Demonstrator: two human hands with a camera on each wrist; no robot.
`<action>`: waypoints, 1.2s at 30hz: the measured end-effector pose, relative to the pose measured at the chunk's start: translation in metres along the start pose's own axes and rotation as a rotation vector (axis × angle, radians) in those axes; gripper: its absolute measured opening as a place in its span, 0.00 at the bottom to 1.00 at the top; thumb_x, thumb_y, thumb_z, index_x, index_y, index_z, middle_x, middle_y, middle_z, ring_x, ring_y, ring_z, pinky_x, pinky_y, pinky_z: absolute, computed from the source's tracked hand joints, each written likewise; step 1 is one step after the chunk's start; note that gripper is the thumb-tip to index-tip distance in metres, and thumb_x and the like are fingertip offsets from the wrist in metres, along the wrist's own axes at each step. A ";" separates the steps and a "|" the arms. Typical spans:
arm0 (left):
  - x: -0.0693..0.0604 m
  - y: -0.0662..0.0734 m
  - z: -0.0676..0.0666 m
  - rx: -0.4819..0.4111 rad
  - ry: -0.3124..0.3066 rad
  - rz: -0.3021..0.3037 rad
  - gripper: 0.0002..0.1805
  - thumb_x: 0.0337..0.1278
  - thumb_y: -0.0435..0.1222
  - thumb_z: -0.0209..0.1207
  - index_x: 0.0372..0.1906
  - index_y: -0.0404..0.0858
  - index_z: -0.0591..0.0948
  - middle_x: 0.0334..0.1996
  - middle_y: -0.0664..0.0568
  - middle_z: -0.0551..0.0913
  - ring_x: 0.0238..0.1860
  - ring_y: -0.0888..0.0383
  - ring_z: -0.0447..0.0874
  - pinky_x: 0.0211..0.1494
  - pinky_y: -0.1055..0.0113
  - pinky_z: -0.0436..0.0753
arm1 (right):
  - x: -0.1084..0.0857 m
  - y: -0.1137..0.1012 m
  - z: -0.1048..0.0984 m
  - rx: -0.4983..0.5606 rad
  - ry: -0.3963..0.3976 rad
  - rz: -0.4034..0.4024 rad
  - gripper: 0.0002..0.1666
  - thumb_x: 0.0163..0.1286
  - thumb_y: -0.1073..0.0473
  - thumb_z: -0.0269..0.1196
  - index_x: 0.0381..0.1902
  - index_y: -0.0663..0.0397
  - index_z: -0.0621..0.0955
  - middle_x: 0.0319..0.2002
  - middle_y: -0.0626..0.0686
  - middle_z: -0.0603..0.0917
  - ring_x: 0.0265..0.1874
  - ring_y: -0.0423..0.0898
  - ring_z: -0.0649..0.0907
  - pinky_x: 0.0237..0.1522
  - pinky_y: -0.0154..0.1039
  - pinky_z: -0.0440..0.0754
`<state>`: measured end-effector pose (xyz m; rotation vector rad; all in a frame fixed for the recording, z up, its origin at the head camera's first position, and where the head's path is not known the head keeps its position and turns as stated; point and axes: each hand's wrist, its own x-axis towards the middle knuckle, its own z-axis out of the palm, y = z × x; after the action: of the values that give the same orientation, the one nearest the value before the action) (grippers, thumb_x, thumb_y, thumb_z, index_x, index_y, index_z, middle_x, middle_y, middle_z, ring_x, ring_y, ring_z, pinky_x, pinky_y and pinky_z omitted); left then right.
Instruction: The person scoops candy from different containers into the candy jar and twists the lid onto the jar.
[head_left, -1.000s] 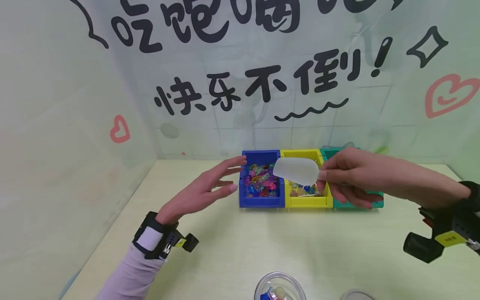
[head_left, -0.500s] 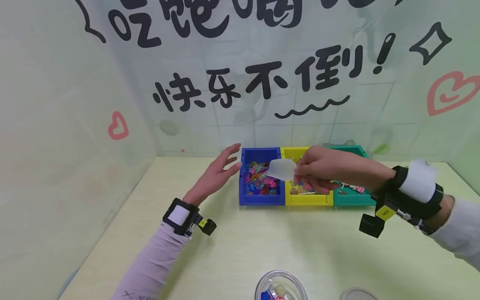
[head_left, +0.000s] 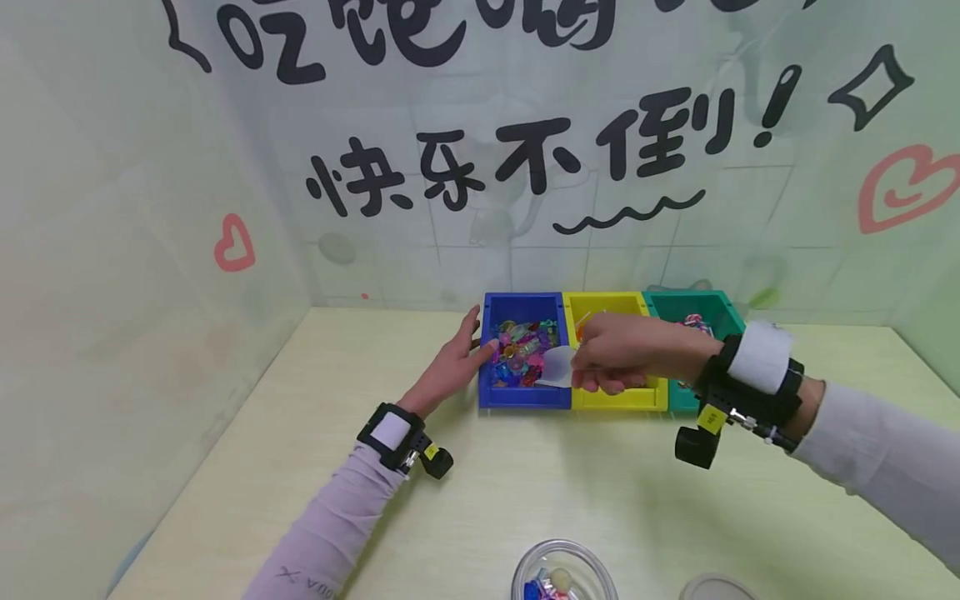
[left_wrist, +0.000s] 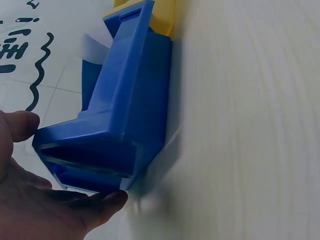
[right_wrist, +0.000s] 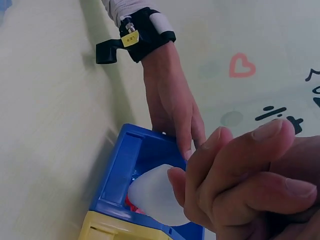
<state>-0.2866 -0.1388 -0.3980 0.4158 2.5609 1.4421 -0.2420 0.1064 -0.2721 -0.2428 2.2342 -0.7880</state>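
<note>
Pointing down into the blue storage bin (head_left: 525, 401) at its 4 o'clock side, the white translucent scoop (head_left: 556, 367) is being clamped between the thumb and curled fingers of the right hand (head_left: 618, 352). That hand is being held above the yellow storage bin (head_left: 619, 400), at 3 o'clock from the blue one; the green storage bin (head_left: 722, 310) is being partly hidden farther toward 3 o'clock. Whether the multicoloured plastic beads (head_left: 517, 340) are being touched by the scoop's edge cannot be told.

At 9 o'clock, the blue bin's side wall is being gripped by the left hand (head_left: 448, 367), its thumb and fingers being spread apart around the wall. Toward 6 o'clock, a clear round jar (head_left: 564, 545) holding small colourful pieces is being cut off by the view's edge, with a pale round disc (head_left: 716, 590) lying at its 3 o'clock.

The likeliest mishap is beads being flicked over the low front lip, should the scoop be driven in too fast. The scoop could also be caught on the blue-yellow divide, being angled so close to it. Were the left grip being loosened, the joined-looking bins might be shoved askew.
</note>
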 end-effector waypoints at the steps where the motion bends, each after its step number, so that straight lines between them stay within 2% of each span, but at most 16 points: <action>1: 0.000 0.000 0.002 -0.006 -0.004 -0.011 0.39 0.72 0.49 0.45 0.77 0.50 0.38 0.77 0.44 0.49 0.75 0.45 0.53 0.75 0.48 0.56 | 0.003 -0.002 -0.001 -0.002 -0.010 0.013 0.17 0.73 0.57 0.52 0.33 0.61 0.83 0.16 0.47 0.76 0.09 0.39 0.69 0.15 0.28 0.64; 5: 0.002 0.000 0.006 -0.011 -0.023 -0.021 0.38 0.74 0.47 0.42 0.77 0.47 0.35 0.78 0.48 0.44 0.78 0.50 0.44 0.78 0.51 0.49 | 0.018 -0.012 -0.011 -0.004 -0.096 0.061 0.16 0.72 0.59 0.52 0.34 0.63 0.83 0.15 0.47 0.75 0.09 0.38 0.68 0.15 0.27 0.63; 9: 0.002 0.002 0.006 -0.017 -0.027 -0.023 0.38 0.75 0.48 0.40 0.77 0.47 0.34 0.78 0.52 0.40 0.78 0.52 0.40 0.78 0.52 0.46 | 0.032 -0.023 -0.024 0.052 -0.208 0.129 0.17 0.73 0.59 0.50 0.37 0.66 0.82 0.16 0.45 0.73 0.08 0.35 0.65 0.14 0.25 0.61; 12: 0.002 0.003 0.007 -0.025 -0.027 -0.015 0.38 0.74 0.48 0.40 0.77 0.49 0.34 0.78 0.52 0.42 0.78 0.52 0.43 0.78 0.52 0.48 | 0.044 -0.024 -0.028 0.157 -0.299 0.176 0.17 0.74 0.60 0.47 0.40 0.67 0.79 0.16 0.44 0.70 0.07 0.34 0.63 0.13 0.23 0.59; 15: -0.001 0.009 0.007 -0.016 -0.047 0.001 0.37 0.75 0.47 0.39 0.76 0.49 0.33 0.78 0.51 0.42 0.77 0.51 0.44 0.78 0.53 0.48 | 0.050 -0.019 -0.027 0.287 -0.333 0.185 0.16 0.75 0.61 0.44 0.43 0.67 0.76 0.16 0.44 0.67 0.06 0.34 0.63 0.12 0.22 0.59; 17: 0.000 0.010 0.008 0.000 -0.051 0.016 0.37 0.75 0.46 0.39 0.76 0.46 0.33 0.78 0.51 0.40 0.78 0.51 0.43 0.78 0.53 0.48 | 0.051 -0.015 -0.024 0.394 -0.315 0.177 0.15 0.74 0.63 0.43 0.45 0.67 0.74 0.16 0.44 0.66 0.06 0.34 0.63 0.12 0.22 0.59; 20: 0.000 0.009 0.009 0.027 -0.045 0.017 0.37 0.76 0.43 0.37 0.76 0.43 0.31 0.78 0.51 0.37 0.78 0.53 0.40 0.79 0.55 0.46 | 0.052 -0.008 -0.015 0.491 -0.279 0.153 0.14 0.75 0.63 0.41 0.47 0.66 0.72 0.16 0.44 0.66 0.06 0.34 0.63 0.12 0.22 0.59; 22: 0.003 0.003 0.012 0.040 -0.030 0.017 0.37 0.75 0.42 0.37 0.76 0.43 0.31 0.78 0.51 0.35 0.78 0.53 0.39 0.79 0.55 0.45 | 0.055 -0.005 -0.008 0.559 -0.260 0.151 0.14 0.76 0.63 0.40 0.47 0.65 0.71 0.16 0.44 0.66 0.06 0.35 0.63 0.12 0.22 0.59; 26: 0.002 0.001 0.015 0.063 -0.031 0.007 0.36 0.75 0.40 0.36 0.76 0.43 0.30 0.78 0.50 0.37 0.77 0.50 0.45 0.78 0.55 0.48 | 0.066 -0.002 0.007 0.717 -0.220 0.115 0.12 0.76 0.63 0.40 0.45 0.63 0.70 0.16 0.44 0.66 0.06 0.35 0.63 0.11 0.23 0.59; 29: 0.001 0.001 0.017 0.075 -0.037 0.018 0.36 0.75 0.40 0.36 0.76 0.42 0.30 0.78 0.50 0.37 0.76 0.49 0.48 0.78 0.54 0.49 | 0.075 -0.002 0.018 0.848 -0.154 0.065 0.11 0.75 0.64 0.39 0.44 0.62 0.69 0.16 0.44 0.67 0.07 0.35 0.63 0.11 0.24 0.58; 32: 0.001 0.001 0.018 0.095 -0.032 0.041 0.36 0.74 0.37 0.35 0.75 0.40 0.30 0.78 0.48 0.38 0.75 0.47 0.53 0.78 0.54 0.51 | 0.086 -0.002 0.033 0.917 -0.038 0.034 0.12 0.76 0.64 0.38 0.45 0.64 0.69 0.17 0.44 0.69 0.09 0.36 0.63 0.11 0.25 0.57; 34: 0.000 0.002 0.018 0.105 -0.029 0.050 0.37 0.73 0.35 0.36 0.75 0.39 0.29 0.77 0.42 0.44 0.71 0.46 0.62 0.76 0.54 0.55 | 0.094 -0.004 0.044 0.950 0.049 0.018 0.14 0.77 0.64 0.39 0.49 0.66 0.70 0.18 0.46 0.71 0.11 0.37 0.65 0.12 0.25 0.58; 36: 0.000 0.002 0.019 0.122 -0.035 0.066 0.37 0.73 0.34 0.36 0.75 0.37 0.29 0.71 0.35 0.59 0.62 0.46 0.74 0.73 0.54 0.62 | 0.103 -0.008 0.056 0.996 0.127 0.012 0.15 0.77 0.64 0.39 0.53 0.66 0.69 0.20 0.47 0.74 0.14 0.38 0.69 0.14 0.26 0.62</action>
<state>-0.2807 -0.1226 -0.4061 0.5437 2.6391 1.2911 -0.2760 0.0339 -0.3581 0.3094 1.6835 -1.8109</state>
